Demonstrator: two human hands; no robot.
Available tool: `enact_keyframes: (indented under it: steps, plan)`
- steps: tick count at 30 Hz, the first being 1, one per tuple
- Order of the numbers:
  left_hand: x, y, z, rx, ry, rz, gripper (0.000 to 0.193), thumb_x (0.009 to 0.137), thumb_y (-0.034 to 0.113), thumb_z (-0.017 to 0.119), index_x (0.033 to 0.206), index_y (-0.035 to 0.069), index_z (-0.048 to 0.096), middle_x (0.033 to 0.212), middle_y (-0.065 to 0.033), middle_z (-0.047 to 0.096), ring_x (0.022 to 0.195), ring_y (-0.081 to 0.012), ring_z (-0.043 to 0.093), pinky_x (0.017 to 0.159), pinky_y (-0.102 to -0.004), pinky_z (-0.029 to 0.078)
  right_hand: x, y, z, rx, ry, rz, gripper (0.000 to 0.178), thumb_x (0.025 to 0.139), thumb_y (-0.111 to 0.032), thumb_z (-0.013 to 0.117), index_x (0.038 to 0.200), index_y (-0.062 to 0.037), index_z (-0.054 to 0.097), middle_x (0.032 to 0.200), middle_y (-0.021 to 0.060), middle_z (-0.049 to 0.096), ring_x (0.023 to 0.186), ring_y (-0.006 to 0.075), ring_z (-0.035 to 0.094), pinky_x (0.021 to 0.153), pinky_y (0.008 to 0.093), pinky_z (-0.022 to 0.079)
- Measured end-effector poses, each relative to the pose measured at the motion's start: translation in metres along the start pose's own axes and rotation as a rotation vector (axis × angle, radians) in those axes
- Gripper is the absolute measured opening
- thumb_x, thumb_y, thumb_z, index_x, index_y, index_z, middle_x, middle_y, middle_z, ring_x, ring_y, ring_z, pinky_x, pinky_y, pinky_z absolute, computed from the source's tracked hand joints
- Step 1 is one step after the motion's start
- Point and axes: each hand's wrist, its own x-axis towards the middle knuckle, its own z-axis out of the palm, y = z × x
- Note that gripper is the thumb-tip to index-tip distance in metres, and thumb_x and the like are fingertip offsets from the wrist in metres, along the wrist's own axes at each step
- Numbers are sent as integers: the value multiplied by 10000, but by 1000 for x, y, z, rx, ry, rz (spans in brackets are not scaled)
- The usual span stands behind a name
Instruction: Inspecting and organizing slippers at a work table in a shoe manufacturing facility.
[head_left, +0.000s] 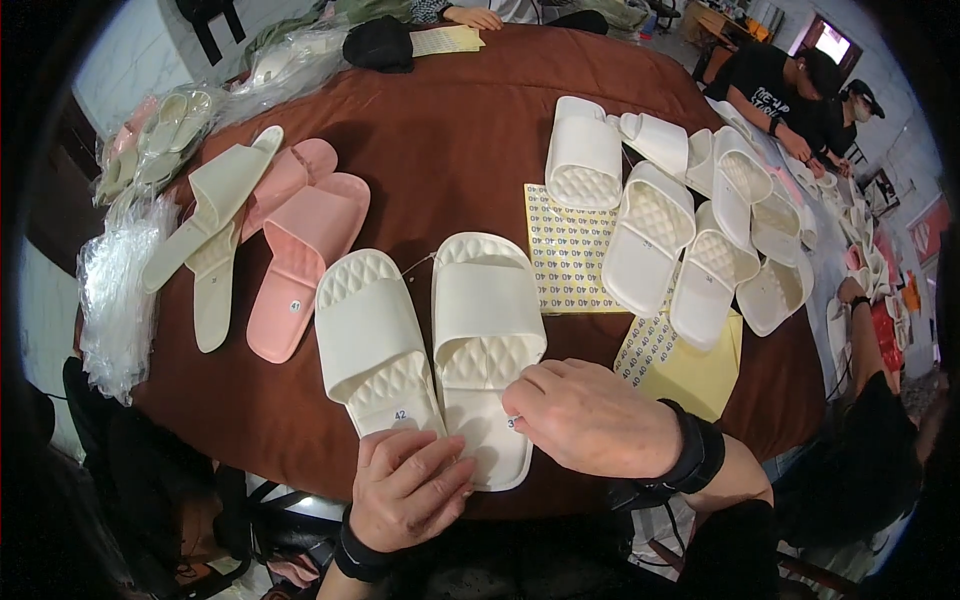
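Two white slippers lie side by side in front of me, toes pointing away, joined by a thin clear tie [417, 263]. The left slipper [372, 325] has a small round white sticker [400, 415] on its footbed. My left hand [413, 487] is closed over that slipper's heel end, its curled fingers reaching toward the neighbouring heel. Over the footbed of the right slipper [488, 310], my right hand [600, 418] pinches a small round printed sticker [512, 422] at its inner edge. The fingers partly cover this sticker; whether it touches the footbed I cannot tell.
Pink slippers [310, 225] and grey-green slippers [215, 200] lie at the left, beside clear plastic bags [120, 300]. Several white slippers [650, 240] overlap yellow sticker sheets [575, 250] at the right. Other people [790, 85] work at the far right; another person's hand [474, 17] rests across the brown-covered table [460, 120].
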Motion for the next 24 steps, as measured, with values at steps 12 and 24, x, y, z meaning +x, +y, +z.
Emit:
enact_keyframes:
  steps: [12, 24]
  plan:
    - [-2, -1, -8, 20, -17, 45, 330, 665, 165, 784, 990, 158, 726, 1101, -6, 664, 950, -255, 579, 810, -395, 458, 4, 0, 9, -19, 40, -31, 95, 814, -86, 546, 818, 8, 536, 762, 179, 607, 699, 364, 628, 620, 455, 504]
    - [7, 6, -7, -44, 76, 60, 293, 742, 112, 747, 1029, 65, 710, 1107, -71, 655, 987, -290, 589, 819, -412, 455, 2, 5, 13, 19, 61, -19, 148, 844, -117, 590, 829, 14, 522, 761, 174, 605, 694, 368, 627, 624, 459, 506]
